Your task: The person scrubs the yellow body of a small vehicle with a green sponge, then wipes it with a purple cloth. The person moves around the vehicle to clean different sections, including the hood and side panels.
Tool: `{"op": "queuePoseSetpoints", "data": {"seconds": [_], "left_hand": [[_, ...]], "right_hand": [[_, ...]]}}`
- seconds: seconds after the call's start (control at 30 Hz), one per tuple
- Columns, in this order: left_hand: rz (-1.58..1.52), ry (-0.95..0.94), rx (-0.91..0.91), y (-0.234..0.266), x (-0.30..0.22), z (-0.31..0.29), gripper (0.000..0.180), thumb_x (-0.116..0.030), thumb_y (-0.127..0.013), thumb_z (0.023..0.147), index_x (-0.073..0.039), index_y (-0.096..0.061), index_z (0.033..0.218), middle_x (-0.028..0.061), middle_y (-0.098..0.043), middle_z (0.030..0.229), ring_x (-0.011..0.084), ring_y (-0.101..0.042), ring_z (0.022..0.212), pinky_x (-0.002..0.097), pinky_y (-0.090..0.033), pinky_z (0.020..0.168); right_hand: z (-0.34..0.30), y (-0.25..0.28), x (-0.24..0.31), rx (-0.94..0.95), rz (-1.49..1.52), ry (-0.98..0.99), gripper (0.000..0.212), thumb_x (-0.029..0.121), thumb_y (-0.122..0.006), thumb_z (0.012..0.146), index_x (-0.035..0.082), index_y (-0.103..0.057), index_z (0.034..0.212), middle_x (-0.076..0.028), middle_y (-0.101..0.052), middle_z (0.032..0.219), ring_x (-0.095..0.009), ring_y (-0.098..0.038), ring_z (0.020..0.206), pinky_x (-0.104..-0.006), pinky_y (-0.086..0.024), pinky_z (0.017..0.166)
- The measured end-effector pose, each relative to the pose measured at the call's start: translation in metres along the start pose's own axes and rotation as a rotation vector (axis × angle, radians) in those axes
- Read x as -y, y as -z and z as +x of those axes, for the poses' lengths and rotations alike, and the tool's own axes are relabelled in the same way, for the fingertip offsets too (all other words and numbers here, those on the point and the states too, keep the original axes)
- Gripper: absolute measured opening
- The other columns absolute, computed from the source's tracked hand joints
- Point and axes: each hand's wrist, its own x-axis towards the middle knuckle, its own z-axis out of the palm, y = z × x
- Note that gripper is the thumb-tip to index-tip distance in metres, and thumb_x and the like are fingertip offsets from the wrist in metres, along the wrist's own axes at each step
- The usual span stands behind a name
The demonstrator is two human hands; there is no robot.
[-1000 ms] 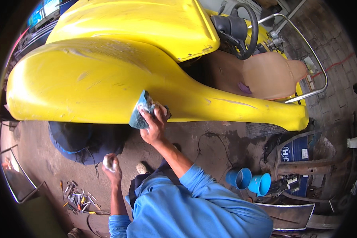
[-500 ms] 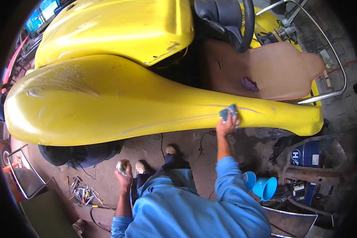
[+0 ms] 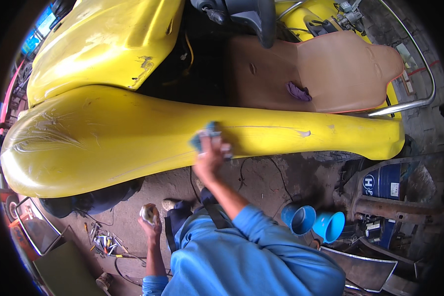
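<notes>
A teal scrubbing cloth [image 3: 197, 142] lies at the centre of the frame against the long yellow fender [image 3: 133, 133], which runs from the left edge toward the right. The right hand [image 3: 211, 159], blurred, presses it there, its fingers bent over the cloth and gripping it; the exact finger spacing cannot be told. Greyish smears mark the fender's left end. Below, left of centre, the left hand [image 3: 153, 225] is apart from the fender, fingers curled around a pale lump [image 3: 147, 213] of unclear kind. A yellow hood [image 3: 103, 44] fills the upper left; at upper right, a purple rag [image 3: 298, 92] rests on a tan seat [image 3: 350, 74]. Two blue buckets [image 3: 299, 219] stand at lower right, and scattered hand tools [image 3: 106, 242] lie at lower left.
</notes>
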Motion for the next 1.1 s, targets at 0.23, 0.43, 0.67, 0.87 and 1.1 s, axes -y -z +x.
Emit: {"op": "queuePoseSetpoints", "data": {"seconds": [0.23,0.43,0.67,0.87,1.1], "left_hand": [[-0.129,-0.24,0.247,-0.07,-0.048,0.022,0.019,-0.012,-0.057,0.076,-0.001,-0.06,0.09,0.0029,-0.055,0.069,0.0113,-0.052,0.062,0.0265,-0.043,0.056],[-0.155,-0.339,0.397,-0.104,-0.043,0.029,0.019,-0.011,-0.058,0.073,-0.001,-0.058,0.09,0.01,-0.056,0.07,0.0234,-0.055,0.063,0.0328,-0.046,0.062],[-0.046,-0.311,0.222,-0.056,-0.005,-0.003,0.017,-0.009,-0.059,0.074,-0.001,-0.06,0.088,0.0132,-0.061,0.074,0.0261,-0.06,0.068,0.034,-0.048,0.067],[0.045,-0.017,-0.065,0.026,0.031,-0.042,0.011,-0.008,-0.059,0.076,-0.001,-0.061,0.085,0.0109,-0.061,0.071,0.021,-0.059,0.067,0.0324,-0.047,0.065],[-0.121,0.165,-0.473,0.114,0.085,-0.114,0.01,-0.009,-0.058,0.08,0.0,-0.06,0.085,0.0052,-0.058,0.072,0.0133,-0.053,0.068,0.0284,-0.044,0.065]], "right_hand": [[0.003,-0.006,0.059,0.161,0.17,0.495,0.053,0.008,-0.069,0.067,0.019,-0.059,0.118,-0.013,-0.045,0.131,-0.032,-0.043,0.116,-0.0587,-0.034,0.09],[0.043,0.09,-0.14,-0.005,-0.345,0.058,0.049,-0.002,-0.056,0.071,0.012,-0.059,0.119,-0.02,-0.056,0.114,-0.038,-0.05,0.108,-0.0447,-0.039,0.093],[0.119,0.258,-0.334,-0.126,-0.712,-0.323,0.052,0.023,-0.06,0.078,0.029,-0.049,0.129,-0.01,-0.046,0.133,-0.034,-0.042,0.122,-0.0486,-0.036,0.098],[0.123,0.133,-0.218,0.02,-0.918,-0.274,0.044,0.038,-0.052,0.078,0.036,-0.052,0.121,-0.001,-0.048,0.125,-0.03,-0.045,0.111,-0.0504,-0.034,0.089],[0.047,-0.039,0.13,0.099,-0.252,-0.108,0.039,0.033,-0.054,0.081,0.023,-0.054,0.118,-0.012,-0.048,0.123,-0.036,-0.045,0.112,-0.0574,-0.032,0.089]]}}
